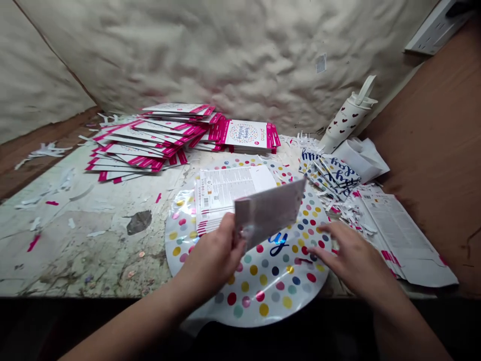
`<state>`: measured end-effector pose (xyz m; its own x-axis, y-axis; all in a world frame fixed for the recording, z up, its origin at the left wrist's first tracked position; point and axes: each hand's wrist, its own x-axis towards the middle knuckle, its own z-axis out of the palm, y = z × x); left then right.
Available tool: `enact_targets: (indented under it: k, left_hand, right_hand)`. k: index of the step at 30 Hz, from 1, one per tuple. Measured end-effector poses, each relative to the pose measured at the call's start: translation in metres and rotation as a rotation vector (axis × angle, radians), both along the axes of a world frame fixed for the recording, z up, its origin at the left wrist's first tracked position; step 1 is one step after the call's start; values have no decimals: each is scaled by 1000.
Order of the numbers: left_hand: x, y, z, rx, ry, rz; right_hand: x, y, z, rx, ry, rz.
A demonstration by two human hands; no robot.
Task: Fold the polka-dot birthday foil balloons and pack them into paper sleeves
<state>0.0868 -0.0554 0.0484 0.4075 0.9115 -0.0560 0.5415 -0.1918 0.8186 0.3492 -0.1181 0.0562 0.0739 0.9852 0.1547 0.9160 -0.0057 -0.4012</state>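
Note:
My left hand (220, 249) grips a flat card packet (271, 213) by its left end, fingers closed on it. The packet is tilted and slightly blurred, with its shaded side towards me. My right hand (347, 250) is apart from it on the right, thumb and fingers spread with nothing between them. Beneath both hands lies a flat, round foil balloon (259, 283) with coloured dots and blue lettering, partly covered. On its upper left rests a stack of printed card packets (229, 188), text side up, partly hidden by my left hand and the held packet.
Pink-and-white packets (145, 143) form a leaning pile at the back left, beside a smaller stack (246, 134). At right are folded foil balloons (330, 173), a heart-patterned tumbler (347, 118), paper shreds (351, 215) and a flattened card sheet (408, 238). A wall socket (432, 30) sits above.

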Motion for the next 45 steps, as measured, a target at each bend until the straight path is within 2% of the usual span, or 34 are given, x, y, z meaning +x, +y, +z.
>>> enact_targets:
  k: [2, 3, 6, 7, 9, 10, 12, 14, 15, 17, 19, 21, 23, 25, 27, 29, 30, 32, 35, 39, 42, 45]
  left_hand:
    - [0, 2, 18, 192, 43, -166]
    - [1, 4, 27, 249, -6, -224]
    - [2, 14, 49, 270, -231, -213]
    - [0, 19, 53, 267, -267, -204]
    - [-7, 33, 58, 343, -225, -266]
    - [-13, 44, 61, 446, -172, -283]
    - [-32, 77, 68, 757, -44, -188]
    - [-54, 125, 78, 1030, 167, 99]
    - [-65, 152, 82, 1052, 327, 171]
    - [-81, 205, 87, 939, 568, 297]
    - [-83, 245, 85, 780, 696, 261]
    - [-71, 262, 74, 733, 718, 194]
    - [-49, 257, 56, 779, 693, 139]
    - [-24, 236, 31, 783, 693, -3]
    - [-5, 206, 3, 646, 754, -294]
    - [5, 175, -22, 443, 835, -493]
    - [7, 161, -32, 387, 850, -534]
    - [9, 141, -43, 368, 849, -535]
    - [11, 128, -39, 412, 838, -552]
    - [17, 110, -19, 506, 884, -626]
    - [17, 69, -7, 480, 923, -639]
    - [16, 26, -1, 237, 772, -697]
  right_hand:
    - [-3, 1, 14, 263, 97, 31]
    - [-9, 4, 20, 334, 221, 85]
    - [-28, 22, 27, 444, 721, 147]
    - [-33, 30, 27, 473, 859, 131]
    - [-38, 46, 21, 486, 998, 115]
    - [-37, 54, 17, 476, 1014, 124]
    - [-31, 66, 6, 446, 1006, 103]
    - [-22, 72, -6, 417, 991, 10]
    - [-18, 72, -12, 383, 977, -45]
    - [-14, 68, -25, 272, 934, -106]
    - [-15, 63, -35, 167, 832, -67]
    - [-15, 60, -42, 89, 636, 5]
    - [-5, 65, -45, 44, 436, 20]
    - [19, 79, -44, 40, 288, -74]
    - [57, 99, -39, 45, 159, -240]
    - [96, 121, -34, 13, 25, -401]
    - [113, 133, -33, -24, -31, -446]
    - [135, 154, -34, -119, -124, -472]
    - [143, 178, -39, -263, -233, -446]
    - [138, 187, -34, -358, -350, -450]
    - [127, 176, -17, -315, -427, -484]
    - [87, 142, -2, -134, -500, -460]
